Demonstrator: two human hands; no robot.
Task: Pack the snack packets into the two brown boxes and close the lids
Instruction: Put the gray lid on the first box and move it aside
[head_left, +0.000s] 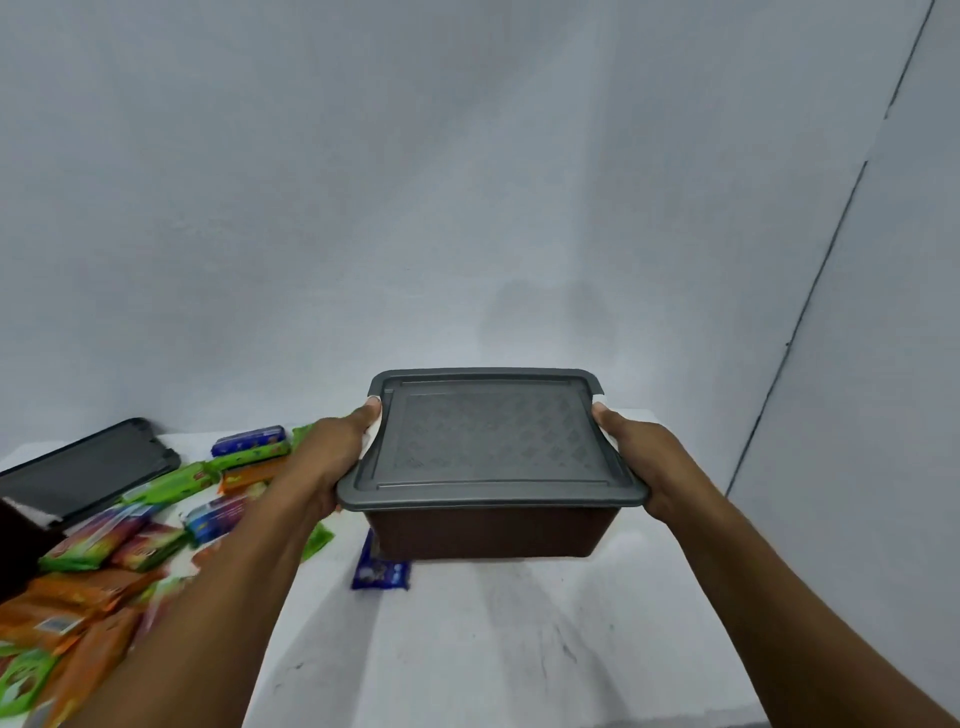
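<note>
Brown box (488, 532) with a grey lid (488, 441) seated flat on top sits squarely between the person's two hands, out in front of them over the far half of the white tabletop (493, 649). The left hand (327, 457) has its grip on the left end of the brown box, with the thumb lying along the lid's left rim and the fingers wrapped down the side, out of my sight. The right hand (644, 462) mirrors it on the right end, thumb on the rim near the far corner and palm against the near corner. A bit of white shows under each thumb. Both grips are closed on the box, one at each short side. Whether its base rests on the tabletop or hangs just above it, I cannot tell. A blue packet (382, 571) pokes out from under its near left corner. Off to the left, well apart from the box, lies a loose heap of snack packets (104, 571) in orange, green and blue, somewhat blurred. Behind them a second dark lid (83, 473) lies tilted.
</note>
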